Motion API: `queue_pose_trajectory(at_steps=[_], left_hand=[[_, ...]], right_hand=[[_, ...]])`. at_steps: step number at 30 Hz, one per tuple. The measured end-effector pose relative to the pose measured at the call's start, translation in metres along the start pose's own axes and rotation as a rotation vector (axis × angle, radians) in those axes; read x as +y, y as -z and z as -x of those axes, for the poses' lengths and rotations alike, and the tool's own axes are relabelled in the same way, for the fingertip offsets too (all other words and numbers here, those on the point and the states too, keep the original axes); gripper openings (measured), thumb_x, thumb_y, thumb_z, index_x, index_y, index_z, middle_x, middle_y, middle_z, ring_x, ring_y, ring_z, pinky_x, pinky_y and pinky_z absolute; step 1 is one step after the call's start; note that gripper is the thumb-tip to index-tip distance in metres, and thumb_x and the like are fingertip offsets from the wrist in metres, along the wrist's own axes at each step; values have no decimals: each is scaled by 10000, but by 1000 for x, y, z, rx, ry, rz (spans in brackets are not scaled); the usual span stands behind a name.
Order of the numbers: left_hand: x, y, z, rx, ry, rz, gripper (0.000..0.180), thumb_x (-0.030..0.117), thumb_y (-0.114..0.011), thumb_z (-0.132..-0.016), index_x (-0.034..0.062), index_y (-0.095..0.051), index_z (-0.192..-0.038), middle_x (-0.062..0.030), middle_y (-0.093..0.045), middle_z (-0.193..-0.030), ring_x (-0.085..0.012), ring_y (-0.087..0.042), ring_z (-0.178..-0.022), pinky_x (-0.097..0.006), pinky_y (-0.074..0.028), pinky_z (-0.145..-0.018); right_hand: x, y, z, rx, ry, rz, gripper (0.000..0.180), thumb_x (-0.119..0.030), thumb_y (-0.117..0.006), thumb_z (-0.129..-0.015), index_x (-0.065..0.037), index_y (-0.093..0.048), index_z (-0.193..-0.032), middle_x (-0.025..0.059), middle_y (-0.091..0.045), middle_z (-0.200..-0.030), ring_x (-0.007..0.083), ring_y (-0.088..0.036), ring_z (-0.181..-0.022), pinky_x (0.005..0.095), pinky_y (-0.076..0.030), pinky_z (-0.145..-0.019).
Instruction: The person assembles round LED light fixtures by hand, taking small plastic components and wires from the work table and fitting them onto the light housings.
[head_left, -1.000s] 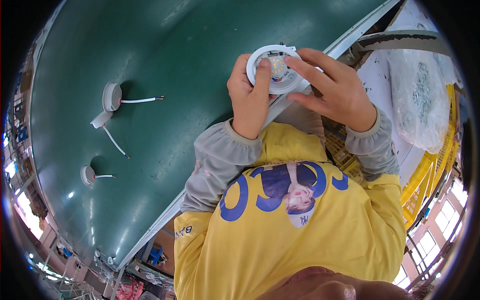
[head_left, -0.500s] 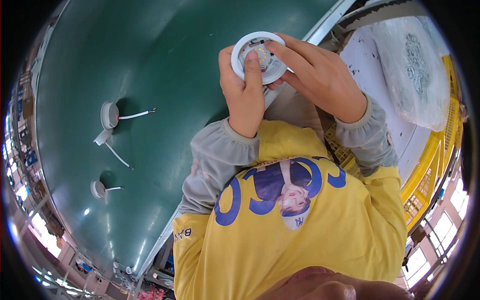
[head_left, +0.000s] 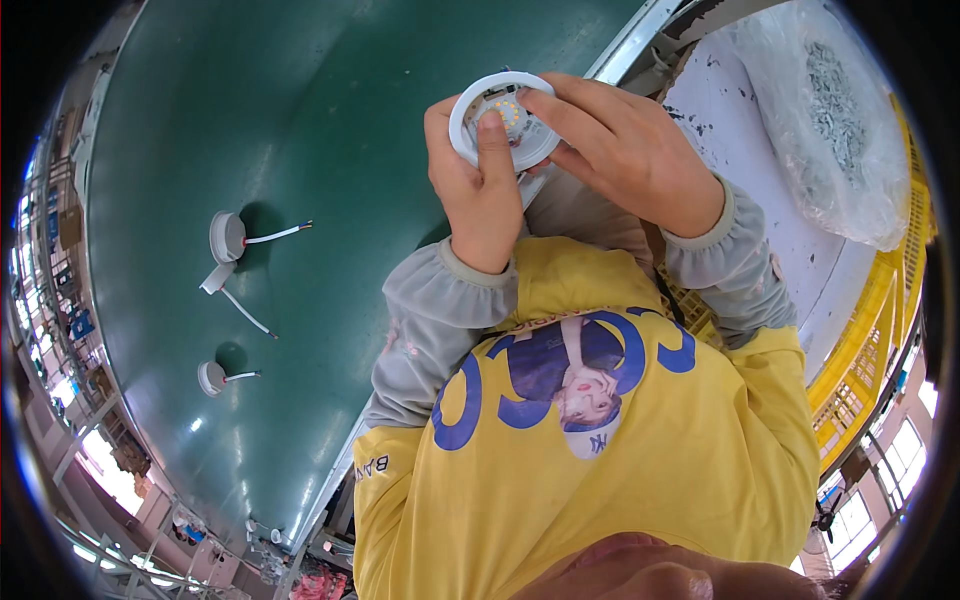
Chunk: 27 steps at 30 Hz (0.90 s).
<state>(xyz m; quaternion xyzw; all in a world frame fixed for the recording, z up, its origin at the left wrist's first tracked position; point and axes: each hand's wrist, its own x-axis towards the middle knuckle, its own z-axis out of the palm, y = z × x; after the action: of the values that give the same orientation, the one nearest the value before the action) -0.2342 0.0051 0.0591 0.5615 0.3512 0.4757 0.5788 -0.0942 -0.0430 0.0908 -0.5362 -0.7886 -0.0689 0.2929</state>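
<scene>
White and probably plastic, the round housing (head_left: pixel 517 126) is held up over the near edge of the worktop, between the two hands, with its open side facing my camera. Inside it I can see a ring of yellow dots (head_left: pixel 508 110). The left hand (head_left: pixel 476 195) is closed around the rim, with its thumb reaching into the opening. The right hand (head_left: pixel 640 145) is also narrow and grips the other side, its index fingertip inside the rim.

One second ago, the right thumb stood apart from the housing; now it is drawn in close beneath the rim. I judge that the piece is therefore better supported from both sides, while the index finger attends to the inside.

What this fingertip touches I cannot tell, because the finger covers it. The back of the housing is hidden from me, and most of the left fingers also.

Farther left on the worktop (head_left: pixel 330 130) lie a larger round piece (head_left: pixel 227 238) with a white cable, a flat white part (head_left: pixel 218 277) just beside it, and a smaller round piece (head_left: pixel 212 379). To the right, a clear bag (head_left: pixel 835 115) contains many small grey pieces, too fine to identify. Beyond it, a yellow crate (head_left: pixel 860 370) is partly cut off by the dark rim of my view.
</scene>
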Motion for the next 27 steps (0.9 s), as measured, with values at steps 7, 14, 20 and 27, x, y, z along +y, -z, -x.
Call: queue_pose_trajectory(at_steps=[7,14,20,27], left_hand=[[-5,4,4,59,21,126,197,179,-446,-922,-7,-473,-979,-65,-573,-831,-97,-544,-730,-228,-466,-629],[-2,12,7,-3,64,84,234,195,-463,-921,-15,-504,-1016,-65,-576,-914,-110,-543,-787,-232,-457,-693],[-8,17,7,-11,68,55,218,172,-462,-918,-14,-503,-1024,-63,-576,-915,-107,-542,-789,-228,-457,-689],[-7,46,-2,120,81,242,233,196,-494,-900,8,-493,-1036,-97,-597,-859,-171,-600,-703,-243,-477,-535]], right_hand=[[-3,1,-4,-12,31,-12,431,-67,-651,-641,-33,-499,-1042,109,-556,-1009,232,-586,-862,290,-509,-680],[-7,-2,-4,-35,48,24,406,-49,-636,-653,-31,-501,-1036,112,-555,-1010,244,-585,-865,295,-510,-683],[-8,-4,-7,-67,37,-21,386,-47,-638,-649,-21,-514,-1013,113,-555,-994,246,-583,-862,303,-506,-685],[6,0,-24,-64,16,-218,423,-17,-599,-707,-71,-517,-1119,108,-567,-1052,253,-579,-867,299,-494,-696]])
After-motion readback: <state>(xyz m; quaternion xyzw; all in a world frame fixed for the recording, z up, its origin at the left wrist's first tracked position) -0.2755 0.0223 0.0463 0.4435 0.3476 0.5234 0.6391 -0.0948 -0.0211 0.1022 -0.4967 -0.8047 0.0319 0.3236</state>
